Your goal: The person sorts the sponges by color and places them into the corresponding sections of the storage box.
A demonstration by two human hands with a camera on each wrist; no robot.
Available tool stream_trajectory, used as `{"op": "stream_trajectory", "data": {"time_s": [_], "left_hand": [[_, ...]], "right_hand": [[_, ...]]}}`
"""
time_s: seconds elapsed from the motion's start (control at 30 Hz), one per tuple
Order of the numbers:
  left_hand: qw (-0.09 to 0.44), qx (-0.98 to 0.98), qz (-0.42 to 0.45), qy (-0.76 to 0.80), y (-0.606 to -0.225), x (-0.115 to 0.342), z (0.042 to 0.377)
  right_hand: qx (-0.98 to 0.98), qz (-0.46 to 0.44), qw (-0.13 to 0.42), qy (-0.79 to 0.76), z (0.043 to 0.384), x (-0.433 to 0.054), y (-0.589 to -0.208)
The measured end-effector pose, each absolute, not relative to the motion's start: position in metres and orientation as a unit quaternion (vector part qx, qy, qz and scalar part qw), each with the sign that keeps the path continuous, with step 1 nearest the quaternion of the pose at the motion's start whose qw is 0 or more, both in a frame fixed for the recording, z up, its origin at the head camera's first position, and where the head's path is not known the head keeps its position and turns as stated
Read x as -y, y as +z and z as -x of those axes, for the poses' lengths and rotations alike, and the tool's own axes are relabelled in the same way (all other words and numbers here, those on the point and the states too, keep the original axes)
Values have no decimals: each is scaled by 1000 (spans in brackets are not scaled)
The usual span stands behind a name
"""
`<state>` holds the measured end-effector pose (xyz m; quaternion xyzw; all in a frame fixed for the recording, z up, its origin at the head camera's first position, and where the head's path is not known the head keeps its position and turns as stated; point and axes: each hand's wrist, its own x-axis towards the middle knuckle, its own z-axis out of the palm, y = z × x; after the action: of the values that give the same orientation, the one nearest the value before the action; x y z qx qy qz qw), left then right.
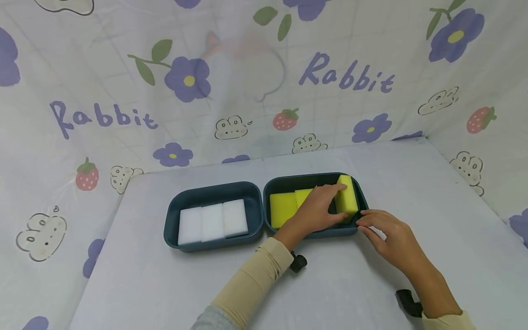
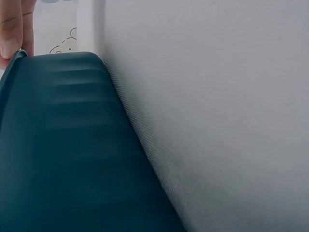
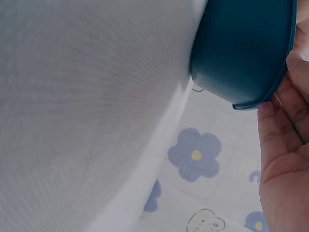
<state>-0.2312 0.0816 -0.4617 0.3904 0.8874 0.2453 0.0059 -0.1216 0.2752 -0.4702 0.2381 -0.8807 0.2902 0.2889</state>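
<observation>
In the head view my left hand (image 1: 315, 208) reaches into the right-hand dark teal bin (image 1: 326, 235). Its thumb and index finger pinch a yellow sponge (image 1: 347, 197) that stands on edge at the bin's right end. Two more yellow sponges, one of them the left yellow sponge (image 1: 282, 208), lie flat in the bin's left part, partly behind that hand. My right hand (image 1: 389, 236) grips the bin's near right corner by the rim, thumb and fingertips together there. The right wrist view shows its fingers (image 3: 273, 130) at the teal wall's edge.
To the left, touching or nearly touching the first, sits a second teal bin (image 1: 214, 189) with three white sponges (image 1: 212, 222) in a row. Both bins stand on a white-covered table (image 1: 136, 275). A patterned cloth (image 1: 247, 91) hangs behind and at the sides.
</observation>
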Motion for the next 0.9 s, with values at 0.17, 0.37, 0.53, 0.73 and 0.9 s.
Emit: {"op": "stream_trajectory", "data": {"time_s": [0.17, 0.37, 0.53, 0.73, 0.9], "left_hand": [[-35, -889, -414, 194, -464, -83, 231], [-62, -893, -429, 121, -462, -85, 230], [-68, -890, -443, 80, -460, -88, 231], [-42, -896, -436, 75, -458, -90, 230], [-7, -906, -423, 33, -455, -93, 227]], "right_hand": [[874, -249, 288, 300, 121, -276, -470], [868, -257, 296, 305, 122, -276, -471], [868, -257, 293, 306, 122, -277, -470], [871, -254, 289, 305, 122, -278, -472], [868, -256, 295, 308, 123, -278, -474]]}}
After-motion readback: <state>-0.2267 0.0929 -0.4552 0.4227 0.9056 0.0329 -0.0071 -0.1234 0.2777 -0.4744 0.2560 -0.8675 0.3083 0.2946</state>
